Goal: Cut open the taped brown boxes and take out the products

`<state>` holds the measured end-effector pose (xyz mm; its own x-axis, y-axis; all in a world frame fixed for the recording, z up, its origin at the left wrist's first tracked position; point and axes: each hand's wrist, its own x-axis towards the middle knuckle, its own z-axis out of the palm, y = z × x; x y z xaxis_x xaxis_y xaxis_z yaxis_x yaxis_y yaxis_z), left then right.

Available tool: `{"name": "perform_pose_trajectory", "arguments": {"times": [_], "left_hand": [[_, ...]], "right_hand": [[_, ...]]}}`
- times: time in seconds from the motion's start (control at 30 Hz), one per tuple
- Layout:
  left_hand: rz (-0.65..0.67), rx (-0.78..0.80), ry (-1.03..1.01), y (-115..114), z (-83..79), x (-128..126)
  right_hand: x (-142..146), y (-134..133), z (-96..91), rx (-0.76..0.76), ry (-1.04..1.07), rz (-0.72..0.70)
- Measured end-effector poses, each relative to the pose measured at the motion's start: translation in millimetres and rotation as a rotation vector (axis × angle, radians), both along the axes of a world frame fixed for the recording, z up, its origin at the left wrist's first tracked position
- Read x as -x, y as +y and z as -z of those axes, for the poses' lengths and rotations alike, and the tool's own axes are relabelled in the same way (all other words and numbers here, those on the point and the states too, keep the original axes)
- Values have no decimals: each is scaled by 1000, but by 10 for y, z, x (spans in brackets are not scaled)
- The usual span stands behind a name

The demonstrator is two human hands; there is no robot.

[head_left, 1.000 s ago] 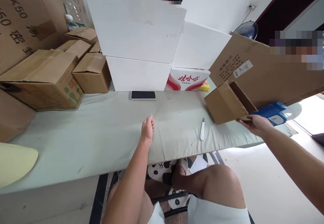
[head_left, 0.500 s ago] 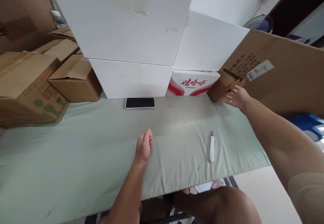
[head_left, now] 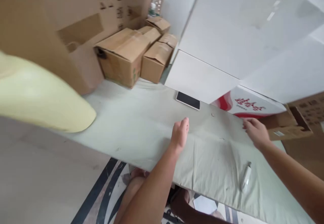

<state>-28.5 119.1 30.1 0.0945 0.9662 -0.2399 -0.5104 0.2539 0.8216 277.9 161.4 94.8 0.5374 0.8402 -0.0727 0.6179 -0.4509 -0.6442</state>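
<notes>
My left hand (head_left: 180, 134) rests on the green cloth of the table, fingers curled into a loose fist with nothing visible in it. Over to the right, my right hand (head_left: 255, 132) hovers beside the small open cardboard box (head_left: 291, 132), its fingers bent and pinched together. Anything between those fingertips is too small or blurred to make out. A slim white-handled tool (head_left: 245, 177) with a dark metal tip lies on the cloth below my right hand. Beyond my left hand, a phone (head_left: 188, 100) lies face up against the white boxes.
White boxes (head_left: 199, 75) wall off the back, with a red-and-white carton (head_left: 245, 102) at right. Brown cardboard boxes (head_left: 118, 61) and plastic bottles (head_left: 157, 1) stand at far left. A pale yellow rounded shape (head_left: 45, 99) juts over the table's left end.
The view has swung left, bringing in the yellow shape. My right hand has come away from the small box's top to its left side. My left hand stays curled on the cloth.
</notes>
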Motion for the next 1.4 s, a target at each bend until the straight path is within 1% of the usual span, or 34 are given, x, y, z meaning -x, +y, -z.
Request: {"name": "perform_pose_trajectory", "arguments": {"times": [0.1,0.17,0.2,0.23,0.27,0.3,0.37,0.43,0.5,0.57,0.6,0.63,0.67,0.73,0.8,0.87,0.9,0.93,0.97,1.0,1.03,1.07,1.1,1.13,1.17,1.2,1.23,1.3,1.33,1.4], "left_hand": [[-59,35,-88,-19,-20,124],[-73,41,-123,-31,-18,185],[-78,36,-131,-34,-17,215],[-83,29,-131,-34,-18,248],[-85,26,-128,-30,-20,286],[-83,32,-124,-24,-25,327],[-71,63,-120,-4,-37,416],[-56,94,-134,21,-45,489],[-52,103,-151,47,-39,527],[-61,95,-161,66,-22,534],[-84,80,-154,71,-13,533],[-131,54,-132,71,-4,536],[-206,22,-99,67,1,547],[-420,-39,-5,47,1,606],[-669,-61,106,20,-8,715],[-884,-62,216,-1,-13,840],[-957,-80,272,-6,-11,892],[-990,-120,326,-7,-6,928],[-966,-183,376,-6,1,942],[-879,-259,417,-3,11,933],[-734,-340,445,-1,20,898],[-553,-413,456,0,29,839],[-365,-474,451,-1,37,760],[-195,-519,435,-3,44,666],[-63,-554,419,-5,49,562],[30,-584,409,-7,55,453],[94,-609,405,-6,60,343],[182,-643,405,4,70,134],[222,-651,403,13,74,38],[289,-652,393,32,80,-133]], "right_hand": [[1081,340,125,-53,-144,-387],[1854,620,172,-154,-281,-756],[2220,772,182,-218,-343,-877],[2558,930,185,-279,-397,-945],[2856,1091,183,-324,-445,-973],[3108,1255,178,-343,-478,-971],[3468,1574,172,-329,-513,-919],[3651,1861,177,-286,-526,-866],[3704,2074,191,-260,-527,-852],[3674,2161,202,-256,-527,-867],[3637,2141,204,-255,-533,-877],[3587,2075,205,-255,-545,-889],[3522,1964,204,-259,-561,-903],[3333,1620,202,-279,-586,-932],[3052,1157,205,-318,-588,-946],[2668,632,224,-366,-564,-934],[2440,359,247,-390,-540,-918],[2190,85,285,-412,-511,-899],[1923,-187,341,-427,-478,-875],[1643,-457,417,-451,-451,-845],[1357,-721,513,-478,-429,-799],[1072,-979,627,-449,-415,-698],[799,-1228,755,-406,-420,-566],[547,-1465,889,-321,-440,-431],[324,-1685,1021,-226,-463,-307],[139,-1884,1142,-124,-478,-204],[-5,-2055,1245,-28,-486,-130],[-181,-2300,1372,91,-475,-56],[-227,-2370,1392,108,-464,-34],[-285,-2418,1360,90,-439,27]]}}
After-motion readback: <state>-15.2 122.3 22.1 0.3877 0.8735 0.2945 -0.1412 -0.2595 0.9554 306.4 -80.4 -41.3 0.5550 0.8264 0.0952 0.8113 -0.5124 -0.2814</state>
